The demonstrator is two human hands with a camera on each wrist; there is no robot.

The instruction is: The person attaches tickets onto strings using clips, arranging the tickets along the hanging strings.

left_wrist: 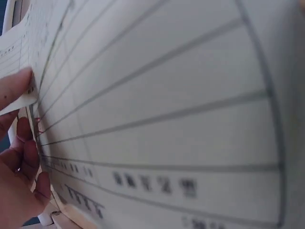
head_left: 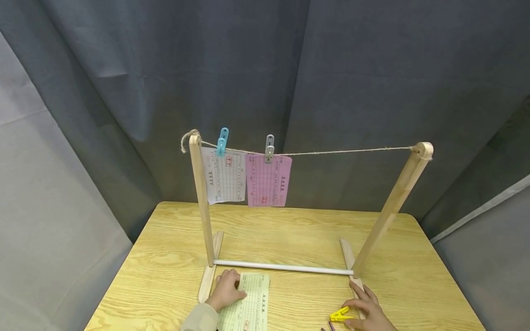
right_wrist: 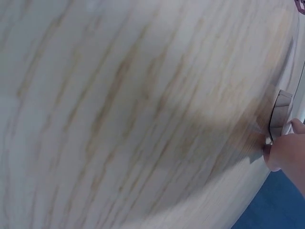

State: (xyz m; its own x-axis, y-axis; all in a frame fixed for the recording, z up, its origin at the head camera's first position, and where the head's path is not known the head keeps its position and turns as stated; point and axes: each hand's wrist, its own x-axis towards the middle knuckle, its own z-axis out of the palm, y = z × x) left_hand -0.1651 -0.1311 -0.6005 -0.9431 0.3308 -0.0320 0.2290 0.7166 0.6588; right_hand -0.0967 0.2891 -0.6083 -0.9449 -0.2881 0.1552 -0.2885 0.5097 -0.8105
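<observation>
At the front left, my left hand (head_left: 227, 290) pinches the left side of a pale green printed form (head_left: 258, 299). Its thumb (left_wrist: 16, 88) lies over the sheet, with the fingers behind it in the left wrist view, where the printed paper (left_wrist: 167, 114) fills most of the frame. My right hand (head_left: 367, 311) is over the foot of the right post, its thumb and a finger around the end of a yellow clothespin (head_left: 339, 315). From the string (head_left: 331, 152) hang a white form (head_left: 227, 179) under a blue clothespin (head_left: 222, 141) and a pink form (head_left: 269, 181) under a grey clothespin (head_left: 269, 149).
Two wooden posts, left (head_left: 202, 202) and right (head_left: 391, 211), stand on flat feet joined by a white rod (head_left: 285, 267). Purple clothespins (head_left: 331, 326) lie at the front edge of view. Grey curtains (head_left: 352, 92) enclose the wooden table (head_left: 298, 234).
</observation>
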